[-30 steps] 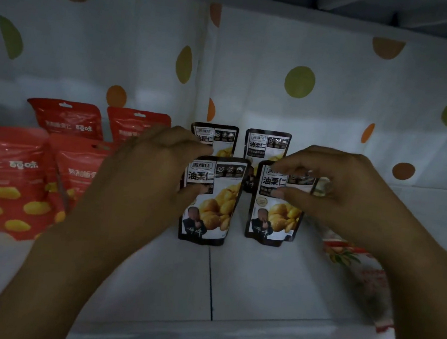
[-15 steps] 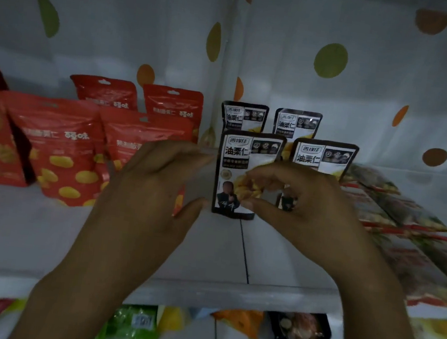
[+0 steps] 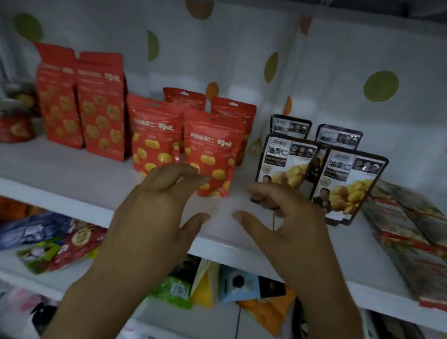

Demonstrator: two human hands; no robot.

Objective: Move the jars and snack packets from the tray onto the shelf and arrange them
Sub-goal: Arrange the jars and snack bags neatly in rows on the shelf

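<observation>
Several black chestnut packets stand upright on the white shelf (image 3: 81, 181); the front two are a left packet (image 3: 285, 164) and a right packet (image 3: 350, 181). Red snack pouches (image 3: 210, 151) and taller red bags (image 3: 100, 105) stand to their left, with red jars (image 3: 6, 123) at the far left. My left hand (image 3: 162, 207) hovers in front of the red pouches with fingers spread, holding nothing. My right hand (image 3: 286, 221) hangs in front of the left black packet's base, fingers loosely curled and empty.
Flat packets (image 3: 415, 235) lie stacked on the shelf's right end. A lower shelf holds mixed loose packets (image 3: 203, 284). A dotted white curtain (image 3: 258, 48) backs the shelf. The shelf's front edge runs just below my hands.
Both hands let go of the two front black packets and pulled back toward the shelf edge. The view drew back and shifted left, showing the red bags and jars.
</observation>
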